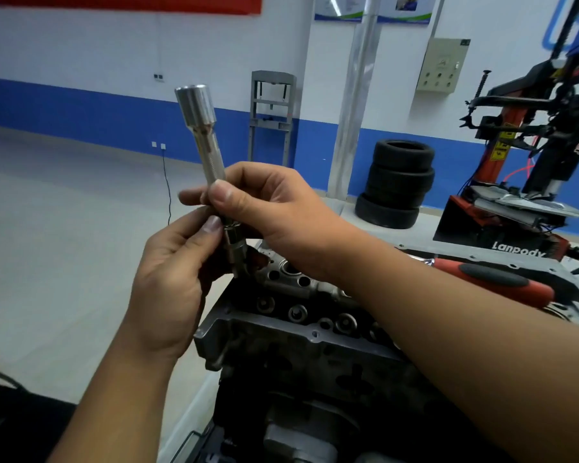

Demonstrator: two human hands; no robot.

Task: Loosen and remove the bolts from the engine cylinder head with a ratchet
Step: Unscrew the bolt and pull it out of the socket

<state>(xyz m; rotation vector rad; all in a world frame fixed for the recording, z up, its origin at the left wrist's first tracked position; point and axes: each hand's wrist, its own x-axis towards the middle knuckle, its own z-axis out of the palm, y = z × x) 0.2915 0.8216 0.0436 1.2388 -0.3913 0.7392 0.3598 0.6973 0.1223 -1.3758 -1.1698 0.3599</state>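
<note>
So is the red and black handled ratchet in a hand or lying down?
Lying down: the red and black handled ratchet rests on the grey engine, untouched.

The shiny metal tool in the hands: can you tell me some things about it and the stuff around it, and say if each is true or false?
1. Both hands hold the extension bar. True: the right hand grips its middle and the left hand pinches the dark socket on its lower end.
2. The bar's wide end points down. False: it points up.
3. The ratchet is in a hand. False: it lies on the engine, behind the right arm.
4. Tyres are stacked by the wall. True.
5. The cylinder head is above the hands. False: it is below them.
</note>
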